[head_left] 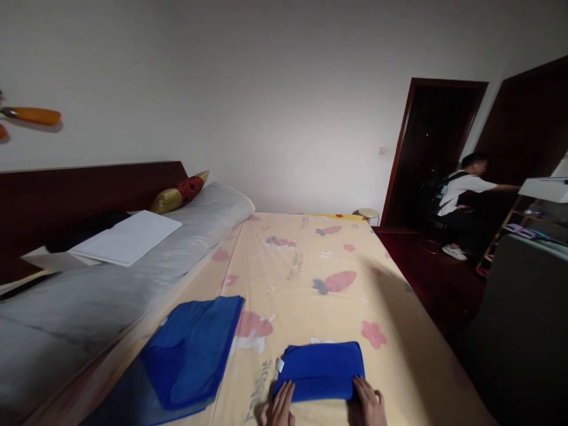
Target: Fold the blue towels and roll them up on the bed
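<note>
Head cam: small folded blue cloth [323,368] on bed [293,296]
L hand [280,406] + R hand [370,403] half-open, fingers on opp. ends, prob to steady it; can't tell if pinching.

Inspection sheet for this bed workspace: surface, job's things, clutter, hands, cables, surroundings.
Surface: cream bedsheet printed with pink carrots and flowers, lightly creased.
Job's things: folded rectangular blue cloth with small white tag, before the person; larger layered blue cloth to its left, apart from it.
Clutter: flat white panel on puffy grey bedding; red-and-gold cushion behind.
Hands: left hand on the folded cloth's near left corner, right hand on its right edge; pinch unclear.
Cables: nothing seen.
Surroundings: dark wooden headboard at left; seated person in white top, far right, one arm outstretched.
</note>
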### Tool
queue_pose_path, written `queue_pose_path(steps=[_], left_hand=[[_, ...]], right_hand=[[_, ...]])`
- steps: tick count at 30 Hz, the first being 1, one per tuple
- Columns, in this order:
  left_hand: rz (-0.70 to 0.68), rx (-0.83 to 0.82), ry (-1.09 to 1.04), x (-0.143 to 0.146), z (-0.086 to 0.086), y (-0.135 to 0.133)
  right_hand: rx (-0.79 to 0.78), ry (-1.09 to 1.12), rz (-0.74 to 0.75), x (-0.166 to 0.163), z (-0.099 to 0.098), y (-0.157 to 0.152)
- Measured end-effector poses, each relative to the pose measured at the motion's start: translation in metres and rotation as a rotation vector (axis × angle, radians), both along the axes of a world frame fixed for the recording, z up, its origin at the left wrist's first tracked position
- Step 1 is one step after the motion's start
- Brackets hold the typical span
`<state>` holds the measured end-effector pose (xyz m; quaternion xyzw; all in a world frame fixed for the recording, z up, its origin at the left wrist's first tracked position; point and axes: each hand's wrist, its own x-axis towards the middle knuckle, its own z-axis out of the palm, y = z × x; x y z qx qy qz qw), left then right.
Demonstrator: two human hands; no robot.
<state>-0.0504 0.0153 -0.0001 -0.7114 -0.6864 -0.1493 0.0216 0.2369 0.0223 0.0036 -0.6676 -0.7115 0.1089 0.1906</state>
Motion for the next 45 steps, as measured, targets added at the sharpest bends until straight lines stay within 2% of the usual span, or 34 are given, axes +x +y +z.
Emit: queue_pose_path(steps=[4, 7, 10, 13, 18, 20, 23, 27, 29, 31, 34, 36, 39, 41, 43, 45], left_hand=[[-0.006, -0.092, -0.021, -0.001, 0.027, 0.024], [0.028, -0.160, -0.039, 0.000, 0.040, 0.035], [0.046, -0.199, -0.045, 0.005, 0.041, 0.037], [0.010, -0.198, -0.040, 0.023, 0.039, 0.035], [-0.332, -0.226, -0.039, 0.061, 0.044, 0.039], [-0.380, -0.239, -0.034, 0.060, 0.047, 0.042], [-0.292, -0.223, 0.006, 0.033, 0.048, 0.046], [-0.081, -0.179, 0.140, -0.011, 0.049, 0.047], [0.035, -0.117, 0.190, -0.019, 0.051, 0.046], [0.089, -0.007, 0.200, -0.015, 0.052, 0.046], [-0.058, 0.109, 0.129, 0.007, 0.048, 0.044], [-0.216, 0.096, 0.071, 0.026, 0.038, 0.041], [-0.300, 0.025, 0.020, 0.045, 0.022, 0.032], [-0.323, -0.025, 0.003, 0.049, 0.018, 0.027], [-0.365, -0.060, -0.004, 0.047, 0.020, 0.024], [-0.350, -0.062, 0.000, 0.038, 0.024, 0.024]], right_hand=[[0.005, -0.016, 0.018, -0.005, 0.047, 0.013], [-0.081, -0.059, 0.008, -0.001, 0.063, 0.020], [-0.135, -0.073, -0.003, -0.001, 0.060, 0.020], [-0.144, -0.065, 0.011, -0.017, 0.053, 0.019], [-0.115, 0.033, 0.211, -0.065, 0.051, 0.025], [-0.107, 0.053, 0.217, -0.068, 0.049, 0.031], [-0.108, 0.038, 0.109, -0.044, 0.041, 0.038], [-0.108, -0.001, -0.027, 0.004, 0.030, 0.043], [-0.110, -0.018, -0.059, 0.013, 0.030, 0.042], [-0.102, -0.024, -0.076, 0.007, 0.035, 0.041], [-0.051, 0.019, 0.019, -0.021, 0.045, 0.034], [-0.023, 0.059, 0.120, -0.042, 0.047, 0.027], [-0.003, 0.080, 0.192, -0.062, 0.043, 0.015], [0.012, 0.081, 0.225, -0.063, 0.042, 0.010], [0.006, 0.092, 0.270, -0.055, 0.043, 0.008], [-0.013, 0.110, 0.298, -0.040, 0.043, 0.008]])
